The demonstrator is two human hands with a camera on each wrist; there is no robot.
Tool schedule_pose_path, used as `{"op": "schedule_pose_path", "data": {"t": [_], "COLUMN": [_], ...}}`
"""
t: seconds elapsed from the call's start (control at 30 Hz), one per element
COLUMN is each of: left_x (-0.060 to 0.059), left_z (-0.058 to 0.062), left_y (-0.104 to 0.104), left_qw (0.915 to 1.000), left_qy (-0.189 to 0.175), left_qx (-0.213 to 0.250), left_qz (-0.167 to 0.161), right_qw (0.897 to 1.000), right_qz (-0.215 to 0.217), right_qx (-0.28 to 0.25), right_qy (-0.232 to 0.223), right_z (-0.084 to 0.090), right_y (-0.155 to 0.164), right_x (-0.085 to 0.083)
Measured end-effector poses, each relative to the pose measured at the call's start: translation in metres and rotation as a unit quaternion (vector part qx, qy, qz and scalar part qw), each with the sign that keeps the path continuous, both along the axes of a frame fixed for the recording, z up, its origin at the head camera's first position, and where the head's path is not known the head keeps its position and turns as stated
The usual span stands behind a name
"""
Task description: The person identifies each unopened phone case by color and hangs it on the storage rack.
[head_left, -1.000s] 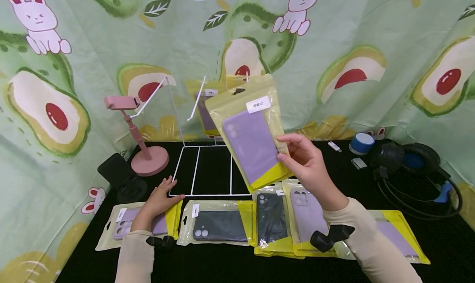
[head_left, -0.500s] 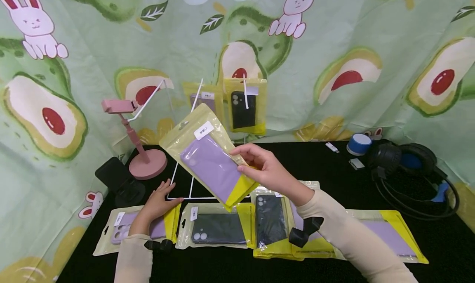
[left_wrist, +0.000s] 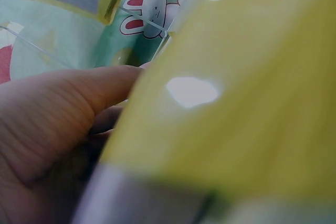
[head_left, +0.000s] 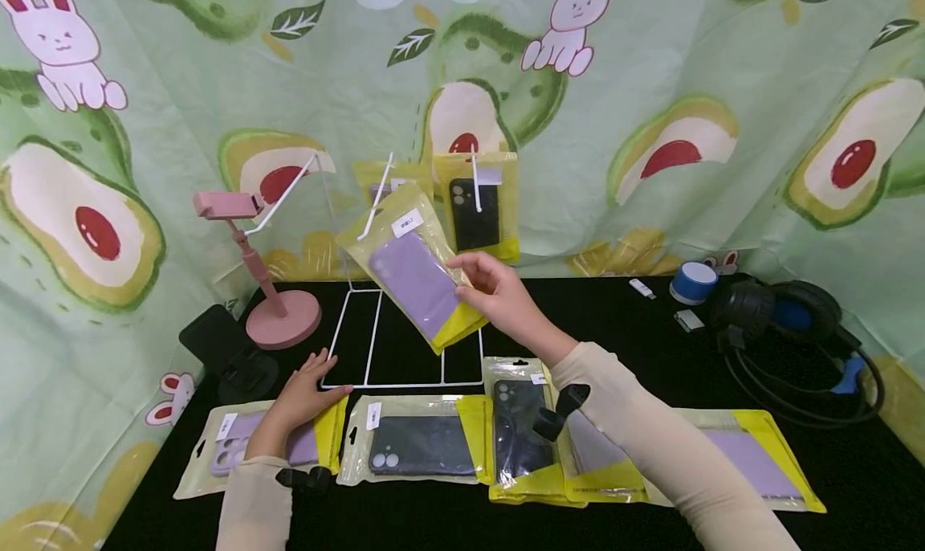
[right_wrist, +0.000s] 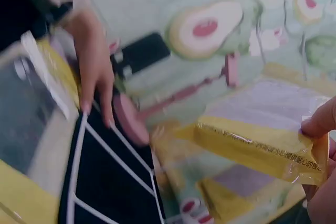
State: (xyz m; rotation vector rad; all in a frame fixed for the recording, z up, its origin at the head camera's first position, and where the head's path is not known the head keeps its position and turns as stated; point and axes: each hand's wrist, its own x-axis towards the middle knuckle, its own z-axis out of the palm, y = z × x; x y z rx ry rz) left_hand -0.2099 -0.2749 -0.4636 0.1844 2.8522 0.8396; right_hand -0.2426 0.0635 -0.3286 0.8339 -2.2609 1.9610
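Above the white wire rack (head_left: pixel 402 385), tilted with its top toward the left, the purple-case packet (head_left: pixel 413 271) was held up in the right hand (head_left: pixel 499 298). Thumb and fingers pinched it by its right edge, a hold that seemed chosen to leave the top free beside the middle prong (head_left: pixel 376 196); whether that prong passed through the packet's hole could not be told. The left hand (head_left: pixel 302 394) rested at the rack's front left corner with fingers spread and thumb along the front bar, probably to steady it.

The pinched pouch, yellow at its lower end, enclosed one purple case. On the right prong (head_left: pixel 475 185) hung a packet with a black case (head_left: pixel 474 226); the packet behind (head_left: pixel 367 172) was mostly covered. Along the front lay a purple-case pouch (head_left: pixel 331 434) under the left hand, a dark-case pouch (head_left: pixel 419 446) beside it, an end-on dark-case pouch (head_left: pixel 523 422) and a far-right purple-case pouch (head_left: pixel 755 459), partly behind the sleeve (head_left: pixel 665 446).
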Motion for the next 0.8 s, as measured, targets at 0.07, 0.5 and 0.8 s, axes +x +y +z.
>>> {"op": "schedule_pose_path", "data": {"t": [0.07,0.5,0.8], "left_x": [0.000,0.003,-0.001], "left_z": [0.000,0.001,-0.001], "left_y": [0.000,-0.003,0.000], "left_qw": [1.0000,1.0000,1.0000], "left_qy": [0.001,-0.001,0.000], "left_qx": [-0.002,-0.007,-0.004], "left_qz": [-0.002,-0.001,0.001], "right_qw": [1.000,0.992,0.992], "right_qz": [-0.025,-0.119,-0.113], "right_qx": [0.010,0.043,0.045], "right_qy": [0.005,-0.002,-0.037], "right_z": [0.000,-0.013,-0.022], "right_y": [-0.005,-0.033,-0.032], "right_x": [-0.013,-0.061,-0.069]}}
